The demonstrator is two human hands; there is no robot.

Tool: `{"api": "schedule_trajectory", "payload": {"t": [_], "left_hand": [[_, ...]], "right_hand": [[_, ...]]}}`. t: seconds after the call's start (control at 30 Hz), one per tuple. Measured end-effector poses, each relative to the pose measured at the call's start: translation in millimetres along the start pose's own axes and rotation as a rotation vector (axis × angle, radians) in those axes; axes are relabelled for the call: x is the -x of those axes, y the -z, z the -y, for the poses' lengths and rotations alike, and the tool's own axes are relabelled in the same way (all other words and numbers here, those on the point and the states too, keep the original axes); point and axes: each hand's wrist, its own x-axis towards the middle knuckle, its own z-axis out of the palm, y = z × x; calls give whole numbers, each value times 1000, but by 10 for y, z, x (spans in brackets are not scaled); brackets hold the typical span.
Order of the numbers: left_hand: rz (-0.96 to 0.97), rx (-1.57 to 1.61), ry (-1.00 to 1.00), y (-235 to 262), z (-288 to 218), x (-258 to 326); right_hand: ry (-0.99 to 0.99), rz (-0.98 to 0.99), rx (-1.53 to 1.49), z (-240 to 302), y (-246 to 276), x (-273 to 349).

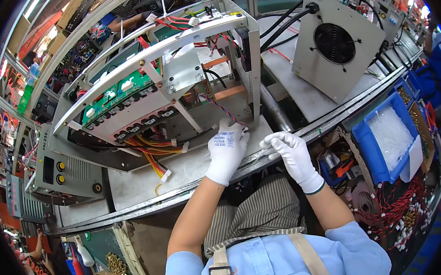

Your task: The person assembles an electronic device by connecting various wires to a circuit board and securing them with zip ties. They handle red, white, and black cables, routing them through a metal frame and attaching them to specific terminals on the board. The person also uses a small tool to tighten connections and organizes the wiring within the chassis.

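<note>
The open chassis (165,85) stood tilted on the bench (146,176), its metal frame bare and a green circuit board (118,96) showing through the upper side. Behind it to the right sat a grey cover panel with a round fan (334,42), black cables running from its top. A blue bin (384,136) of clear bags hung off the bench's right end.

From the chassis a bundle of yellow and red wires (153,160) spilled toward the bench edge, ending in a white plug. Nearer the hands, a thin twisted red-and-blue lead (221,109) ran down out of the frame's lower right corner.

Both hands wore white gloves. The left hand (226,150) was closed at the foot of that lead, fingertips pinched near the frame's corner; whether it actually gripped the lead's end could not be told. The right hand (290,150) was curled just beside it, thumb and forefinger pinched on something thin and pale, too small to identify.

Done well, this step probably wanted the lead held steady close to its end, with slack kept off the sharp frame edges, and the small part brought in squarely rather than forced.
</note>
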Motion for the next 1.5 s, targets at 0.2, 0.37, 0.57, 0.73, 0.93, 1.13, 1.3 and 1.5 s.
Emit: {"api": "schedule_trajectory", "payload": {"t": [0.2, 0.37, 0.57, 0.73, 0.93, 1.13, 1.3, 1.5], "left_hand": [[37, 553, 299, 510, -26, 518], [198, 956, 340, 816, 77, 1048], [268, 1241, 580, 930, -48, 1273], [285, 1105, 698, 1154, 177, 1269], [470, -238, 123, 2454, -406, 239], [574, -567, 84, 2887, -1222, 11], [608, -320, 280, 2884, -1292, 66], [533, 153, 395, 2392, -586, 303]], "right_hand": [[90, 107, 126, 209, -136, 260], [627, 380, 602, 331, -801, 121], [20, 341, 189, 480, -831, -16], [-106, 438, 146, 234, -351, 241], [-99, 460, -32, 120, -503, 356], [1008, 391, 197, 722, -1125, 163], [1214, 199, 344, 726, -1287, -221], [1124, 188, 485, 483, -1062, -293]]}}
